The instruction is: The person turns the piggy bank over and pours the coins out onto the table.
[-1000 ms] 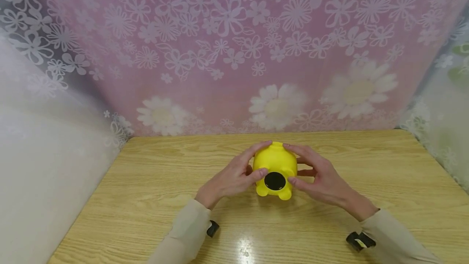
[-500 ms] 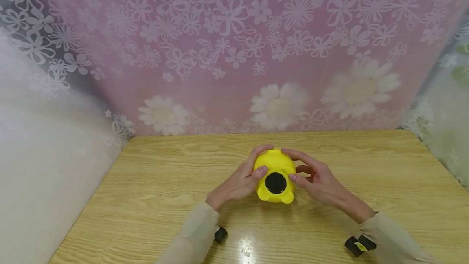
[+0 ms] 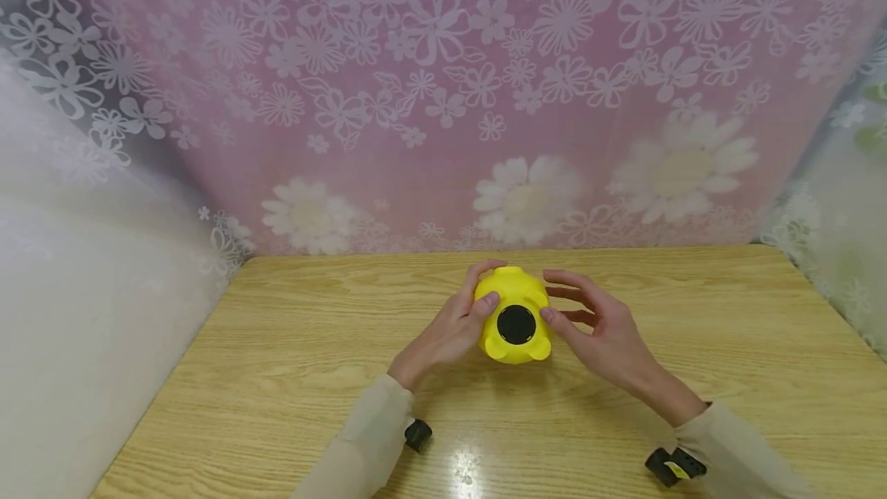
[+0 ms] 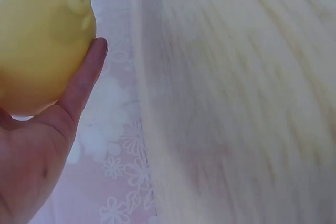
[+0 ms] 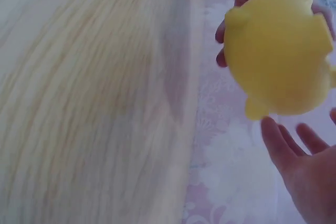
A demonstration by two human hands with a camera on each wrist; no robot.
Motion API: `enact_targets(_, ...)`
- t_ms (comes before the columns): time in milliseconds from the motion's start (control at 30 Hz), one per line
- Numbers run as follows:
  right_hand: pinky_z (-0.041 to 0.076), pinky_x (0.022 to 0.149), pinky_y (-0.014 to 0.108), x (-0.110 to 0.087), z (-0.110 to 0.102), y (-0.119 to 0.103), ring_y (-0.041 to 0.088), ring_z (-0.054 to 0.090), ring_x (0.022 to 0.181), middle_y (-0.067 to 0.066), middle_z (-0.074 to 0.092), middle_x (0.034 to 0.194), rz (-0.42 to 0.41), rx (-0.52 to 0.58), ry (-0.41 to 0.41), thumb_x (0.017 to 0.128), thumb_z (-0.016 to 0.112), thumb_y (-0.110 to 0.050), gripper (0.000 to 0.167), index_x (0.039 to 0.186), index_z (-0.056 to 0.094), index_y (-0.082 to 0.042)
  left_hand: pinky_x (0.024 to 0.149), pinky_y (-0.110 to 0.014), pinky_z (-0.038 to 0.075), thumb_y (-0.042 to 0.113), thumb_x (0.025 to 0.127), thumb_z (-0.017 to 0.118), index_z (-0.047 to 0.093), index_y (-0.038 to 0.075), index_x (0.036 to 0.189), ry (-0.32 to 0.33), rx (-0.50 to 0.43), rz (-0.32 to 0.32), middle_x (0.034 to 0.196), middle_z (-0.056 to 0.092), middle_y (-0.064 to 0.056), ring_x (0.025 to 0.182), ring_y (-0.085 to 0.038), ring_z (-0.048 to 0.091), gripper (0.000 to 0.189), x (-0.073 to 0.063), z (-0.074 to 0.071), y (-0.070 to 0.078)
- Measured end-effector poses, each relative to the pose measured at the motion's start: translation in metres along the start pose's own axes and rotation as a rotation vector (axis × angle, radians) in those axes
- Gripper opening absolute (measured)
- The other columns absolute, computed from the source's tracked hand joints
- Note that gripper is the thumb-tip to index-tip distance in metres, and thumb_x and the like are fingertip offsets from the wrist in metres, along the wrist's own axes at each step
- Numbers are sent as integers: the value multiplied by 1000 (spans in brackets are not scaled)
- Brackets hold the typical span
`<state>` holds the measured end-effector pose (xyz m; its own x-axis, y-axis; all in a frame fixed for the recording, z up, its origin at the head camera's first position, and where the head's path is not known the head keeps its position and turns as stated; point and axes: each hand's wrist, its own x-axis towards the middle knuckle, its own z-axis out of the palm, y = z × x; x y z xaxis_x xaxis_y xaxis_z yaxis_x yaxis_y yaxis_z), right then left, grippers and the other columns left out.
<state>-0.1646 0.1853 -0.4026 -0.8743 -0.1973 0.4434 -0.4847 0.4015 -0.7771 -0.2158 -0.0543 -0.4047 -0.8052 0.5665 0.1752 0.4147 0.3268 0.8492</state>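
Note:
A yellow piggy bank [image 3: 511, 285] is held up over the table, its underside turned towards the head camera. Between its stubby feet sits a round black plug [image 3: 516, 325]. My left hand [image 3: 450, 326] grips the bank from the left, thumb on the underside and fingers around the far side. On the other side, my right hand [image 3: 610, 337] is spread, with its thumb tip at a foot and its other fingers apart from the bank. In the right wrist view, the bank's smooth body [image 5: 278, 51] shows the right thumb at a foot. The left wrist view shows its rounded side [image 4: 42, 40].
A wood-grain table [image 3: 291, 345] lies below. Behind it hangs a pink flowered curtain [image 3: 388, 191], with pale cloth [image 3: 83, 314] on the left side. Black straps [image 3: 675, 467] sit at the wrists.
The piggy bank has tipped so its underside faces up more, and has shifted slightly left and away. My right fingers have come off it, while my left hand keeps its grip.

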Motion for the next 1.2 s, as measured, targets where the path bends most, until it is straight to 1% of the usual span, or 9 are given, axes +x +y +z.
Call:
enact_targets(67,57,92,18,0,2,-2,9,62,126,4,60,140,-64,36,49,93,71,2,48,138,59,-11,82,-29,54,56,107,30,24,41,154,13,2,-13,109,62,-7,86,-15,63,50,1,-1,0)
enact_targets(133,57,94,19,0,6,-5,7,60,128,10,60,138,-132,62,76,88,73,9,46,130,62,-6,80,-29,54,58,107,30,23,43,154,25,4,-25,106,63,-7,83,-15,63,49,3,-2,-1)
enact_targets(233,56,96,19,0,12,-11,9,59,129,15,61,138,-200,30,106,83,76,12,40,117,67,-6,76,-29,56,59,107,31,22,46,153,28,-13,-35,104,63,-7,79,-15,65,49,4,-3,-2)
enact_targets(400,48,96,8,1,24,-17,26,63,123,13,62,137,-247,-115,182,79,81,5,31,101,75,-16,71,-29,57,61,106,31,22,44,154,20,-53,-28,103,64,-8,74,-15,65,52,6,-3,-3)
enact_targets(500,43,97,4,2,29,-18,35,62,122,14,63,137,-268,-161,221,78,82,4,29,97,77,-16,69,-31,58,63,106,31,22,42,154,22,-58,-15,102,64,-9,72,-15,66,53,8,-2,-4)
enact_targets(667,40,98,2,3,34,-17,36,62,122,16,62,136,-262,-205,257,76,84,3,25,96,80,-12,69,-30,59,65,105,31,21,41,154,26,-47,1,106,63,-9,76,-15,67,55,10,-2,-4)
enact_targets(800,40,99,2,4,38,-16,36,61,122,18,62,136,-245,-194,277,76,83,4,24,97,81,-9,69,-27,59,65,105,30,21,39,155,33,-24,3,106,63,-9,76,-14,66,57,12,-2,-3)
enact_targets(1000,47,95,5,6,41,-17,33,59,123,21,59,138,-199,-73,288,75,80,12,25,96,81,-1,67,-28,58,64,105,30,23,30,157,38,-9,5,102,64,-8,72,-14,65,63,15,-3,-1)
enact_targets(1200,46,101,7,8,42,-21,27,54,129,21,57,140,-149,5,279,77,78,15,24,96,81,0,67,-28,57,65,105,29,24,29,156,39,1,0,101,63,-8,71,-14,64,62,16,-3,0)
